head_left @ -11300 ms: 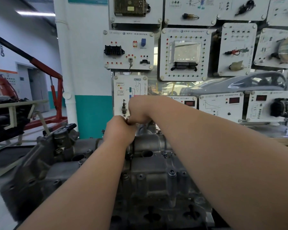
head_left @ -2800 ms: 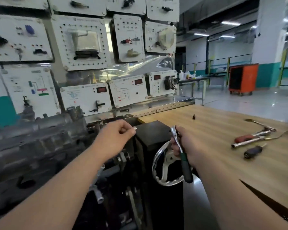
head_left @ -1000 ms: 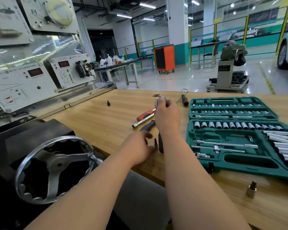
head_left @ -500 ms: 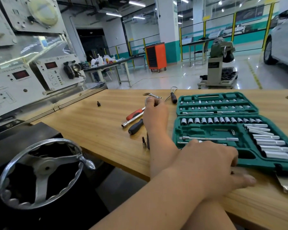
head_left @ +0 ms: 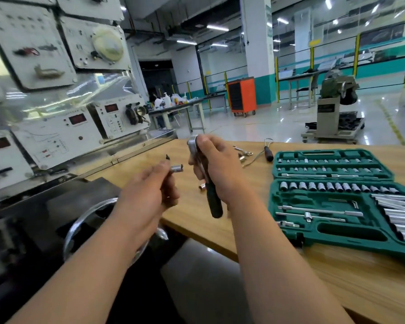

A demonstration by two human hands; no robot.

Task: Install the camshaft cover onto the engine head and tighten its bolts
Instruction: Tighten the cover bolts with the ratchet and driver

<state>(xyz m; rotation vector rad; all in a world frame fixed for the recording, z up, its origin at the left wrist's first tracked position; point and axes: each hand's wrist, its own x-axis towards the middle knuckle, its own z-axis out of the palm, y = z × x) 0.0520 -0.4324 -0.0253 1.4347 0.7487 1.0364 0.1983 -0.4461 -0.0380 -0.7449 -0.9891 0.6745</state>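
Mid-shaft of the ratchet [head_left: 214, 204] is buried under the right hand's [head_left: 216, 169] curled fingers, only head and dark grip show. The socket [head_left: 177, 168] pinched by the left hand [head_left: 147, 195] is motion-blurred, size unreadable, rear end behind the fingertips. Handwheel [head_left: 84, 215] mostly behind the left forearm, socket case [head_left: 351, 235] cut by the right edge; brass-coloured piece [head_left: 202, 187] and dark bit [head_left: 167, 156] on the bench [head_left: 257, 174] too small to identify.

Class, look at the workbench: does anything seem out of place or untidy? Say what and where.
Nothing looks spilled or damaged, but small parts lie loose on the bench outside the green socket case: a dark bit near its far edge, a brass-coloured piece near the ratchet handle, and a dark-handled hook tool left of the case.
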